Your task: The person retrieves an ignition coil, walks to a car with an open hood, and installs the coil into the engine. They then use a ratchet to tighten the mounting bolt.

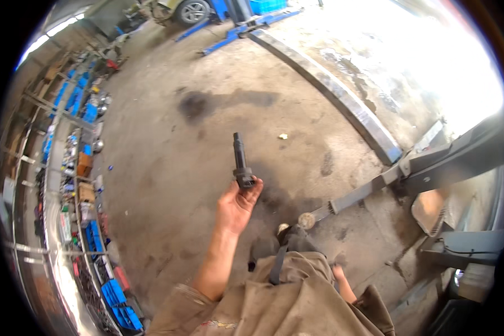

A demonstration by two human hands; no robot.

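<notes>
Over floor (168, 151), left hand (239, 208) pinches slim, blocky-based black tube (240, 157); right hand (337, 272): cannot tell grip.

On my feed I count two hands: the left hand (238, 213) near the centre, the right hand (339, 273) lower centre-right. I get one coil (240, 157) mid-frame, one wheel (193, 12) and one crate (267, 6) at the top, one beam (330, 87) upper right, and at least two boxes (87, 192) at left. The bins (113, 293) there blur too much for my tally.

Black ignition coil (240, 159) in left hand (238, 207)
</notes>
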